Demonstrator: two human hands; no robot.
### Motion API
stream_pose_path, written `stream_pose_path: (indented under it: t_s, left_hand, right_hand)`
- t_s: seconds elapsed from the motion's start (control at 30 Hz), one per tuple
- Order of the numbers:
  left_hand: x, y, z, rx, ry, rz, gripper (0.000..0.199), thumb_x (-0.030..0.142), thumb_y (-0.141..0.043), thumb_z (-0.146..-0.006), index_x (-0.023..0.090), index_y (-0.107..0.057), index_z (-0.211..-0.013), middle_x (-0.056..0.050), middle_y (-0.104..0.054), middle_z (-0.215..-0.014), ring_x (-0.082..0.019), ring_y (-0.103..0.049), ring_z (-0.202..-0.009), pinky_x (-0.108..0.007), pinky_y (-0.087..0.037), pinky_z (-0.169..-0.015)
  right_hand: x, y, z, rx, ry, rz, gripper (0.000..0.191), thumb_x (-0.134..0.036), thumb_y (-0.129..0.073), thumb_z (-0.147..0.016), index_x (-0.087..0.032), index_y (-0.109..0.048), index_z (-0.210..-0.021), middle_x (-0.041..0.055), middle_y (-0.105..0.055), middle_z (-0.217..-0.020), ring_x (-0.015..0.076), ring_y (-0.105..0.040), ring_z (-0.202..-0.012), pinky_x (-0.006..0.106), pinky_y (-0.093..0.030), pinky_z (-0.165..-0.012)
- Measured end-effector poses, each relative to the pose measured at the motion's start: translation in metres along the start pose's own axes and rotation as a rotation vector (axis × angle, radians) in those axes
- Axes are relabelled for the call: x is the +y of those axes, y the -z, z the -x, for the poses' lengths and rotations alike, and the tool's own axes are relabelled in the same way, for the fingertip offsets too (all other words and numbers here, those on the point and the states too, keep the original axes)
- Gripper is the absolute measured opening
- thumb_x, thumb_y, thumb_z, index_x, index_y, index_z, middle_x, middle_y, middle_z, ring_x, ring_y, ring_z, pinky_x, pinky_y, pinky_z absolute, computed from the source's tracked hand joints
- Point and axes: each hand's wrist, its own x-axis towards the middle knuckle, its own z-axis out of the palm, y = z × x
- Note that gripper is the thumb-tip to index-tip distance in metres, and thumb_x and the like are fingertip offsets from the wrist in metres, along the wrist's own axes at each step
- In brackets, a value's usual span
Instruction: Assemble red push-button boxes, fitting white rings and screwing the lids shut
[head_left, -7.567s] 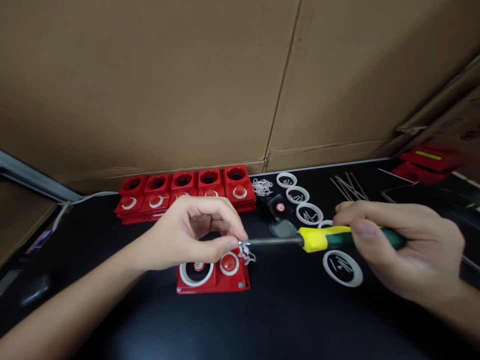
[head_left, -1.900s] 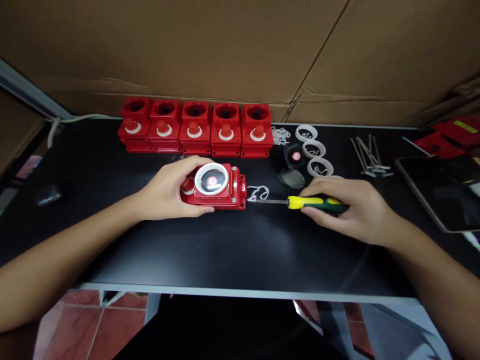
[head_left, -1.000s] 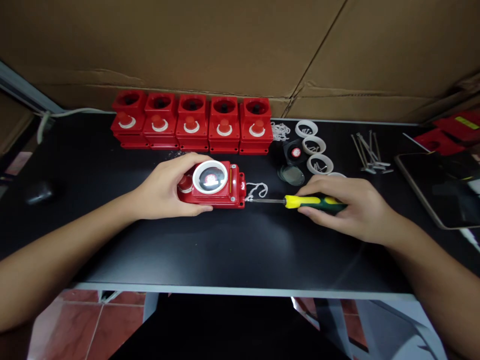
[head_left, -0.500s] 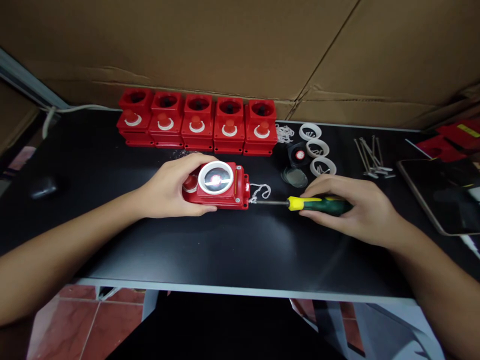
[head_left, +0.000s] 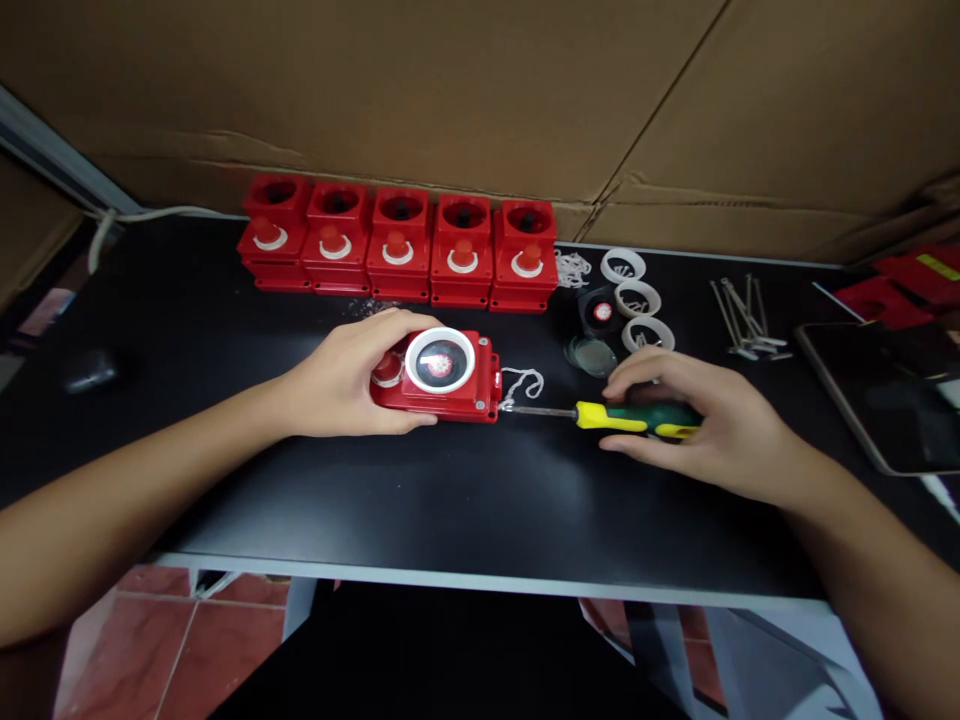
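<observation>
Hands?

Left hand (head_left: 341,380) closed round the left end of a red unit (head_left: 450,404), thumb along the near side, fingers over the far side. Right hand (head_left: 612,416) loosely curled about a screwdriver (head_left: 604,415), forefinger and thumb spread on either side of the handle. Can't tell if the palm touches the back end.

Where's the unit?

Between the hands, on the black table (head_left: 450,500), round window (head_left: 439,362) facing up. Screwdriver lies level, shaft pointing left at the unit's near right corner. Actual tip contact too small to tell. White cord (head_left: 534,380) loops out beside that corner, just beyond the shaft.

Containers?

Three round white cups, near to far: (head_left: 626,338), (head_left: 618,298), (head_left: 606,270). Small metal pieces in each. Nearest one sits just beyond the right hand.

Anything around them?

Clear discs (head_left: 591,356) and a black part (head_left: 602,312) left of the cups, piled white cord (head_left: 574,270) farther back. T-shaped metal pins (head_left: 757,345) to the right. Five more red units (head_left: 400,270) in a row at the back.
</observation>
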Motion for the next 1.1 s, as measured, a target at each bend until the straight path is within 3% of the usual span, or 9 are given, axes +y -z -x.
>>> stream_pose_path:
  t_s: [0.17, 0.4, 0.57, 0.63, 0.73, 0.87, 1.0, 1.1]
  left_hand:
    - [0.0, -0.0004, 0.0003, 0.002, -0.016, -0.008, 0.064, 0.05, -0.091, -0.086, 0.026, -0.067, -0.14, -0.009, -0.081, -0.136, -0.028, -0.079, -0.114, -0.04, -0.061, -0.106]
    - [0.0005, -0.0005, -0.0005, -0.002, -0.021, -0.001, 0.062, 0.051, -0.09, -0.087, 0.026, -0.067, -0.139, -0.009, -0.081, -0.136, -0.028, -0.08, -0.115, -0.04, -0.062, -0.105]
    - [-0.0004, -0.0005, 0.0016, -0.003, -0.021, -0.015, 0.065, 0.053, -0.091, -0.086, 0.028, -0.067, -0.141, -0.009, -0.081, -0.137, -0.028, -0.079, -0.115, -0.041, -0.063, -0.106]
    - [-0.0004, -0.0004, 0.0024, 0.004, -0.042, -0.028, 0.066, 0.052, -0.091, -0.087, 0.027, -0.066, -0.142, -0.01, -0.081, -0.136, -0.029, -0.079, -0.116, -0.041, -0.063, -0.106]
    - [0.0006, 0.0001, 0.0027, -0.001, -0.062, -0.037, 0.064, 0.051, -0.089, -0.089, 0.026, -0.065, -0.143, -0.01, -0.081, -0.136, -0.028, -0.079, -0.117, -0.04, -0.063, -0.106]
    - [0.002, 0.001, 0.0017, -0.012, -0.049, -0.045, 0.065, 0.05, -0.09, -0.089, 0.025, -0.065, -0.143, -0.01, -0.081, -0.137, -0.029, -0.079, -0.117, -0.04, -0.063, -0.106]
    - [0.0017, 0.001, 0.0009, -0.011, -0.038, -0.044, 0.066, 0.051, -0.091, -0.088, 0.025, -0.065, -0.143, -0.01, -0.081, -0.136, -0.029, -0.079, -0.116, -0.04, -0.063, -0.105]
    - [0.0015, 0.0007, 0.0011, -0.003, -0.041, -0.04, 0.066, 0.052, -0.091, -0.088, 0.025, -0.065, -0.143, -0.01, -0.081, -0.136, -0.029, -0.079, -0.115, -0.04, -0.064, -0.105]
  right_hand:
    - [0.0008, 0.0009, -0.0016, 0.026, 0.015, -0.016, 0.018, -0.026, -0.083, -0.094, -0.023, -0.068, -0.103, 0.0047, -0.067, -0.102, 0.0109, -0.067, -0.093, 0.021, -0.063, -0.074]
    - [0.0043, 0.0036, 0.0006, -0.003, -0.018, -0.001, 0.026, -0.042, -0.083, -0.098, -0.028, -0.074, -0.118, 0.0029, -0.074, -0.101, 0.0127, -0.072, -0.09, 0.027, -0.063, -0.079]
    - [0.0052, 0.0039, 0.0045, -0.017, -0.149, -0.025, 0.035, -0.053, -0.075, -0.104, -0.027, -0.074, -0.127, 0.002, -0.077, -0.095, 0.0106, -0.073, -0.077, 0.025, -0.06, -0.068]
    - [0.006, 0.0032, 0.0048, -0.055, -0.177, -0.061, 0.032, -0.05, -0.071, -0.106, -0.027, -0.073, -0.128, 0.0007, -0.077, -0.091, 0.0093, -0.072, -0.072, 0.023, -0.058, -0.065]
    - [0.0082, 0.0016, 0.0039, -0.071, -0.167, -0.089, 0.027, -0.048, -0.066, -0.11, -0.028, -0.075, -0.127, 0.0, -0.079, -0.092, 0.0095, -0.076, -0.079, 0.022, -0.061, -0.071]
    - [0.0091, 0.0002, 0.0016, -0.044, -0.094, -0.07, 0.036, -0.053, -0.083, -0.098, -0.028, -0.076, -0.123, 0.0027, -0.079, -0.11, 0.0118, -0.076, -0.091, 0.023, -0.062, -0.075]
    - [0.0059, 0.0012, -0.0007, -0.046, -0.051, -0.044, 0.023, -0.04, -0.079, -0.098, -0.025, -0.076, -0.116, 0.0049, -0.076, -0.11, 0.0111, -0.071, -0.089, 0.024, -0.06, -0.074]
    - [0.0045, 0.0024, -0.0002, -0.061, -0.066, -0.039, 0.028, -0.043, -0.079, -0.099, -0.026, -0.075, -0.12, 0.004, -0.076, -0.107, 0.0104, -0.07, -0.086, 0.024, -0.062, -0.077]
